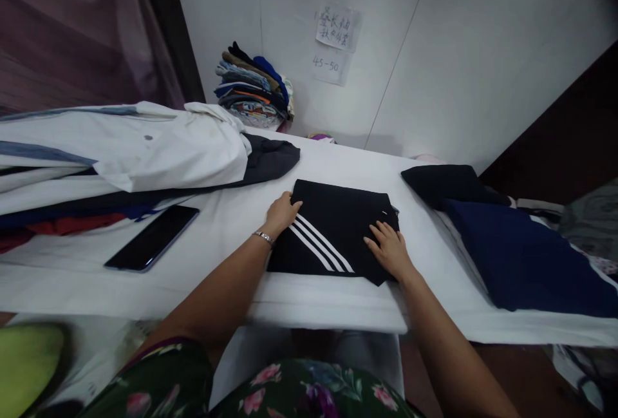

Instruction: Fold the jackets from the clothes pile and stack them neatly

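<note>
A black garment (338, 218) with three slanting white stripes lies folded into a rough rectangle on the white-covered table (328, 302) in front of me. My left hand (281, 213) holds its left edge, the thumb on top and the other fingers partly hidden at the rim. Toward the right side of the cloth, my right hand (390, 252) rests flat with fingers spread. A small pale mark shows near the garment's upper right corner, and its lower right corner pokes out toward me. Whether the piece is a jacket or another top, I cannot tell.
Left of the garment lies a dark phone (152, 237), below a heap of white and dark clothes (178, 147). A tall stack of folded clothes (253, 86) stands against the wall. Folded navy clothing (531, 257) and a black piece (449, 183) lie on the right.
</note>
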The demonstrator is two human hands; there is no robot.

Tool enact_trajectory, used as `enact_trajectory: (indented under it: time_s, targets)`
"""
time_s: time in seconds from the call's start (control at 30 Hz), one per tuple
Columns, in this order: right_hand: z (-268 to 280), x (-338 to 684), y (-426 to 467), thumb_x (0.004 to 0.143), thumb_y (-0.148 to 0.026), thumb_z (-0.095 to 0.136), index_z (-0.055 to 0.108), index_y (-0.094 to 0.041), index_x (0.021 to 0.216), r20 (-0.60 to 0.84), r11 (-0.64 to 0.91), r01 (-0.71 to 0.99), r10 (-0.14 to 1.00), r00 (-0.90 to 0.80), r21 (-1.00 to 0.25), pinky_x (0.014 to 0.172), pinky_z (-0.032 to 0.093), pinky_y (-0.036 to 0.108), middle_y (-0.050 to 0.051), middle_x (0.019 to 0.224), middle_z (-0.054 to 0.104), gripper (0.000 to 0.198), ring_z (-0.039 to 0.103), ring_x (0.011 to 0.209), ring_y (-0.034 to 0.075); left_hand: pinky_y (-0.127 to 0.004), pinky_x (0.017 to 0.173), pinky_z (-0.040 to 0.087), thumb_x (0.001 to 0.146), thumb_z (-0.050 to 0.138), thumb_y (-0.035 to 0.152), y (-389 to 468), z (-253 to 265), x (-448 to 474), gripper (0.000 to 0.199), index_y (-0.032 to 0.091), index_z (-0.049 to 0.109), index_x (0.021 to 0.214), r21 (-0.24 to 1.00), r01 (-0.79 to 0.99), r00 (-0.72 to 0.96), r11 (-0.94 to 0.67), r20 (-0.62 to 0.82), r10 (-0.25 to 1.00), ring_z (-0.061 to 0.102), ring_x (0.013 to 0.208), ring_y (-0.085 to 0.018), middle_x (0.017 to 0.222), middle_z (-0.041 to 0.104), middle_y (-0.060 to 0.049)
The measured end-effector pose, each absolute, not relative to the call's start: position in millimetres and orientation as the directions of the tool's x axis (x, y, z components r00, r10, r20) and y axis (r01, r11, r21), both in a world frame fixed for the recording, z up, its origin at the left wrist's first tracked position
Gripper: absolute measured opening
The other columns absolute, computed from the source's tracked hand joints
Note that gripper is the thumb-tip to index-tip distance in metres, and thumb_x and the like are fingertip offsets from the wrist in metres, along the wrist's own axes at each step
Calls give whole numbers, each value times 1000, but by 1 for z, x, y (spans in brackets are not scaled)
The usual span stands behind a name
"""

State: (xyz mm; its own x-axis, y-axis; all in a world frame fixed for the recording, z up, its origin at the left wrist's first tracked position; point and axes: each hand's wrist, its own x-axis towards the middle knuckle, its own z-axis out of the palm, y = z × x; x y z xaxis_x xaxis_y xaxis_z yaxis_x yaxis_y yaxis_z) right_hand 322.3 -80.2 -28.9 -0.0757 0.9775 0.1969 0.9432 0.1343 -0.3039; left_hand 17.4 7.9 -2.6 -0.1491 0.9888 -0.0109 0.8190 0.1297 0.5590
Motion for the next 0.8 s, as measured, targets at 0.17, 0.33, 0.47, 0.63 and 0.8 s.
enact_trajectory:
  time_s: [0.17, 0.33, 0.47, 0.63, 0.8]
  targets:
    - [-29, 323, -80, 90, -47, 44, 54, -24, 130, 185, 133, 946, 979, -81, -295, 110, 17, 55, 9, 145, 42, 47, 29, 138, 28, -35, 89, 45, 88, 49, 44, 8, -3, 17, 47, 17, 48, 126, 562, 818, -146, 123, -4, 989, 58, 112, -28, 121, 63, -14]
    - [-30, 341, -80, 88, -51, 44, 53, -23, 131, 283, 70, 892, 957, 67, -447, 111, 21, 53, 9, 148, 37, 51, 26, 140, 28, -35, 89, 45, 87, 48, 45, 9, -3, 16, 47, 17, 49, 126, 562, 818, -144, 121, -2, 990, 59, 112, -28, 119, 64, -13]
    - [-38, 363, -90, 82, -54, 50, 49, -20, 134, 257, -57, 725, 914, 315, -686, 105, 36, 48, 13, 147, 39, 62, 38, 133, 29, -37, 90, 45, 87, 48, 44, 10, -2, 16, 48, 16, 49, 126, 563, 817, -141, 122, -9, 990, 59, 112, -30, 116, 66, -15]
    - [-46, 367, -112, 76, -54, 58, 45, -21, 138, 110, -123, 504, 907, 407, -855, 90, 50, 42, 13, 133, 54, 72, 57, 111, 28, -40, 91, 45, 87, 47, 45, 11, -1, 15, 50, 15, 48, 128, 562, 818, -144, 125, -11, 990, 58, 113, -32, 120, 64, -17]
    - [-32, 363, -114, 71, -53, 65, 36, -22, 143, 8, -162, 330, 889, 459, -930, 84, 52, 38, 13, 134, 52, 84, 62, 99, 24, -40, 89, 46, 86, 46, 48, 15, -3, 12, 52, 16, 49, 127, 545, 830, -137, 120, -9, 991, 60, 109, -32, 116, 66, -16]
